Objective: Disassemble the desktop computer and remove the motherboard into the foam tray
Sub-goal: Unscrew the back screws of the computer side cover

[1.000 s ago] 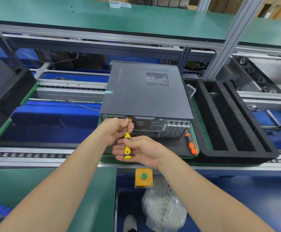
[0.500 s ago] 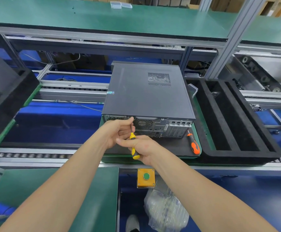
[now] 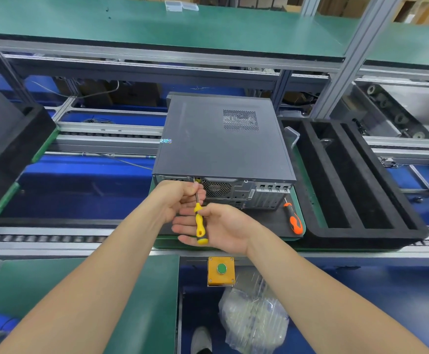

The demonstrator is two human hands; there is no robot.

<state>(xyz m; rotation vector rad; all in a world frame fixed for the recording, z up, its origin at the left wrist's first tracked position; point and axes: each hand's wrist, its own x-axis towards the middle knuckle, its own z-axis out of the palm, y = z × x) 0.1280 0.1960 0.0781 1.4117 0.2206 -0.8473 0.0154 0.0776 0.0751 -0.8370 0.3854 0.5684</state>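
The dark grey desktop computer [image 3: 216, 144] lies flat with its cover on and its rear panel facing me. My left hand [image 3: 180, 198] pinches the metal shaft of a yellow screwdriver [image 3: 200, 226], whose tip sits at the top edge of the rear panel, left of the fan grille. My right hand [image 3: 223, 226] is held palm up under the yellow handle, which lies across its straight fingers. A black foam tray [image 3: 361, 235] with long slots lies right of the computer, touching its carrier.
An orange screwdriver [image 3: 293, 221] lies on the dark mat in front of the computer's right rear corner. A yellow box with a green button [image 3: 221, 270] hangs below the conveyor edge, above a plastic bag [image 3: 254, 323]. A black foam block [image 3: 9, 149] stands at the left.
Half a second ago my right hand was wrapped round the yellow handle; now its fingers are straight beneath it. My left hand stays on the shaft at the rear panel.
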